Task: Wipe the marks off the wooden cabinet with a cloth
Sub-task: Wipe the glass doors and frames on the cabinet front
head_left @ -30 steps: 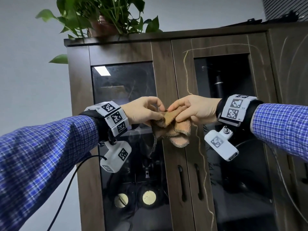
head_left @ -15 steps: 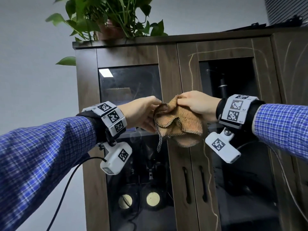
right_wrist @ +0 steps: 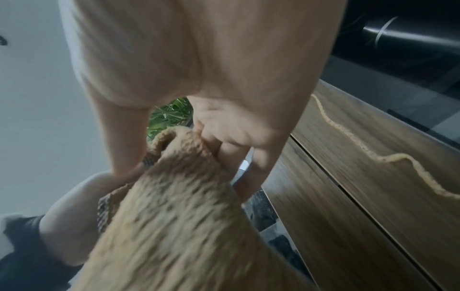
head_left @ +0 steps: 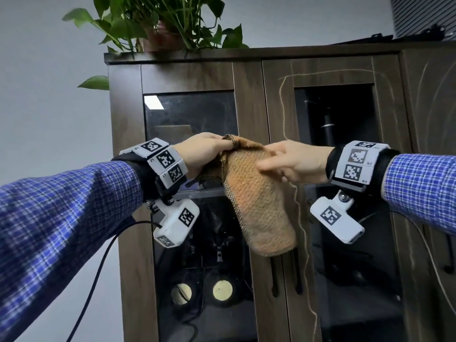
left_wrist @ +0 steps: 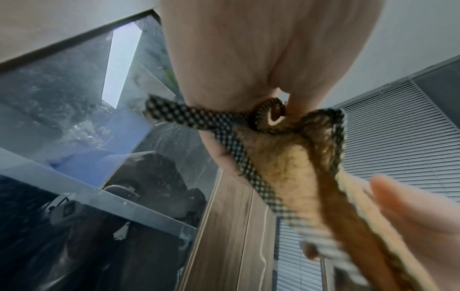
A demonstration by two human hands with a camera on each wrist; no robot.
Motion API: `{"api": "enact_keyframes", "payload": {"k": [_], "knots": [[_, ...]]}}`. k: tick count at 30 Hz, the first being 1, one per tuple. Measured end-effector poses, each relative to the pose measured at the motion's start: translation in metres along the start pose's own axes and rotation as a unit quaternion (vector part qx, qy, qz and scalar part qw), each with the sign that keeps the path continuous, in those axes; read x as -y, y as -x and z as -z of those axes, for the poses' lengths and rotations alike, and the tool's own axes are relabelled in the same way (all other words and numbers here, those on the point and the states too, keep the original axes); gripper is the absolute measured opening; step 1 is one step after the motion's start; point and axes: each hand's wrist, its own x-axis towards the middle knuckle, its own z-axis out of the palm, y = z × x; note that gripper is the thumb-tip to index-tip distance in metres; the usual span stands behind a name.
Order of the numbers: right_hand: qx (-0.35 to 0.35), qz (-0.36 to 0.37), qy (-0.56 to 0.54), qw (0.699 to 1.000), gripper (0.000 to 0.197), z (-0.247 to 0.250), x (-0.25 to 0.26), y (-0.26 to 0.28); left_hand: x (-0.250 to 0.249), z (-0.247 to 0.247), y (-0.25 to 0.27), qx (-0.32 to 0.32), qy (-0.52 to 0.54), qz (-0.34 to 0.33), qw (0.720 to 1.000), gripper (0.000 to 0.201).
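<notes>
A tan fluffy cloth (head_left: pixel 256 201) with a checked hem hangs in front of the dark wooden cabinet (head_left: pixel 249 107). My left hand (head_left: pixel 204 156) pinches its top corner; the left wrist view shows the hem (left_wrist: pixel 216 128) bunched in that hand (left_wrist: pixel 261 49). My right hand (head_left: pixel 296 161) meets the cloth from the right, thumb across the front and fingers curled into the top edge (right_wrist: pixel 211 137). Pale wavy marks (head_left: pixel 283 107) run down the right door frame (right_wrist: pixel 348 137), with more on the cabinet's right panel (head_left: pixel 434 95).
A potted plant (head_left: pixel 160 21) stands on the cabinet's top left. Both doors have glass panes (head_left: pixel 190 114) and slim black handles (head_left: pixel 274 277) below the cloth. Dark equipment sits on the shelves inside. A grey wall is to the left.
The bunched cloth has opened out and now hangs long. My hands moved apart, the left keeping the top corner, the right shifting its hold to the cloth's right side.
</notes>
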Motion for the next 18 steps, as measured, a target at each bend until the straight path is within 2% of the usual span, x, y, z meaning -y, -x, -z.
{"api": "enact_keyframes", "payload": {"k": [3, 6, 9, 10, 12, 14, 16, 17, 18], "knots": [[0.060, -0.034, 0.051, 0.996, 0.057, -0.005, -0.004, 0.002, 0.000, -0.005, 0.001, 0.019, -0.034, 0.008, 0.999, 0.029], [0.059, -0.051, 0.102, 0.992, 0.059, -0.012, -0.003, 0.001, 0.002, -0.008, -0.002, 0.023, -0.039, -0.006, 0.999, 0.033], [0.046, -0.063, 0.091, 0.993, 0.025, -0.014, -0.006, -0.002, 0.001, -0.005, -0.006, 0.021, -0.045, -0.027, 0.998, 0.039], [0.040, -0.061, 0.088, 0.993, 0.021, -0.015, -0.004, -0.002, 0.000, -0.003, -0.006, 0.022, -0.055, -0.029, 0.998, 0.042], [0.014, -0.038, 0.096, 0.995, 0.028, -0.013, 0.000, -0.003, -0.003, 0.002, -0.007, 0.012, -0.088, -0.029, 0.996, 0.050], [0.018, -0.010, 0.113, 0.993, 0.032, -0.012, 0.007, -0.005, -0.006, 0.007, -0.007, -0.005, -0.126, -0.023, 0.992, 0.062], [0.037, -0.010, 0.124, 0.992, 0.041, -0.015, 0.013, -0.005, -0.006, 0.009, -0.005, -0.005, -0.123, -0.018, 0.992, 0.062], [0.053, -0.014, 0.132, 0.990, 0.042, -0.014, 0.014, -0.006, -0.006, 0.009, -0.004, -0.005, -0.118, -0.017, 0.993, 0.061], [0.060, -0.014, 0.139, 0.988, 0.034, -0.013, 0.015, -0.006, -0.006, 0.011, -0.004, -0.007, -0.116, -0.017, 0.993, 0.062]]}}
